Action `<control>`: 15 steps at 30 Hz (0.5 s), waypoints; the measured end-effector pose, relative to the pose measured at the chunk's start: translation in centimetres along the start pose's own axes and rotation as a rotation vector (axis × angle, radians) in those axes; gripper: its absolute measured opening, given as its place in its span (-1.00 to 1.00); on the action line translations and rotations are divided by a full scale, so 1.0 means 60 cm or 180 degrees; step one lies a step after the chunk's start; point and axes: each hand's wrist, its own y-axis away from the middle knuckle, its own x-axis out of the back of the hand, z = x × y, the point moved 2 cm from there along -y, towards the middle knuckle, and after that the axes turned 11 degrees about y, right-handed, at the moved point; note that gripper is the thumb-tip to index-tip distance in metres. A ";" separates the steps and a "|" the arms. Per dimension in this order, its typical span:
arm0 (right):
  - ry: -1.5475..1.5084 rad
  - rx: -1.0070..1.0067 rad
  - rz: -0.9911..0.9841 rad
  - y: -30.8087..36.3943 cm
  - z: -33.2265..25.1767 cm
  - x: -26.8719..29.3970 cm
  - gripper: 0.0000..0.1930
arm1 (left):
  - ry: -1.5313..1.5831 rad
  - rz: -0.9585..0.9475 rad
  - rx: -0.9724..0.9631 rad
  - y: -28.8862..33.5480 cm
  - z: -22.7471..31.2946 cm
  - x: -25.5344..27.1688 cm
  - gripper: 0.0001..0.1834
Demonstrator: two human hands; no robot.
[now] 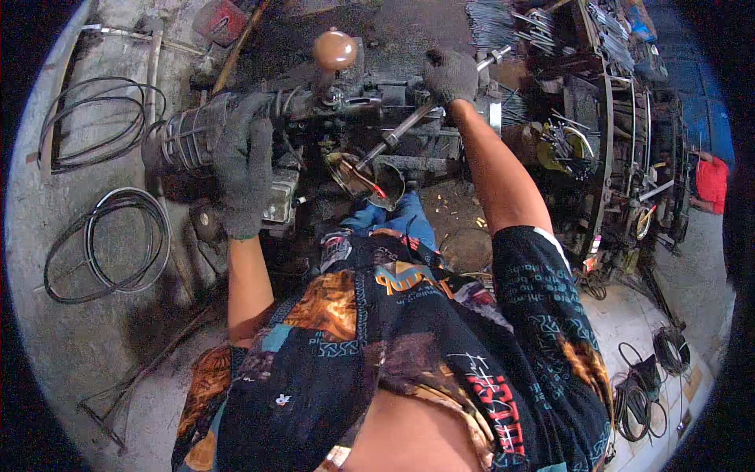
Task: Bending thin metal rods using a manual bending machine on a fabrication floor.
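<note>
My left hand point(242, 173), in a grey knit glove, lies along the dark machine point(291, 114), beside its ribbed motor housing point(187, 138). Its fingers look stretched out, with nothing seen in them. My right hand point(451, 76), gloved alike, is closed around a long metal bar point(409, 124) that slants from lower left to upper right. A collar sits on the bar's lower part. That lower end reaches over a round metal pan point(393, 175), where a small orange-red piece point(379, 191) shows. A brown ball knob point(335, 50) stands up from the machine between my hands.
Coiled black cables point(130, 236) lie on the floor at left. To the right, a metal rack point(609, 157) stands by a yellow-rimmed container point(580, 149) of metal rods. Bundled rods point(491, 27) lie at the back. A person in red point(710, 182) is at far right.
</note>
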 end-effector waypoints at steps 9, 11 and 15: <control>-0.0166 -0.0024 0.0350 0.002 0.003 -0.016 -0.77 | -0.0229 0.0040 0.0260 0.008 0.009 0.007 -0.68; -0.0236 -0.0023 0.0395 0.001 0.005 -0.018 -0.77 | -0.0125 0.0031 0.0228 0.009 0.012 0.007 -0.68; -0.0154 0.0012 0.0317 -0.001 0.006 -0.020 -0.76 | 0.0062 0.0057 0.0287 0.014 0.016 0.007 -0.68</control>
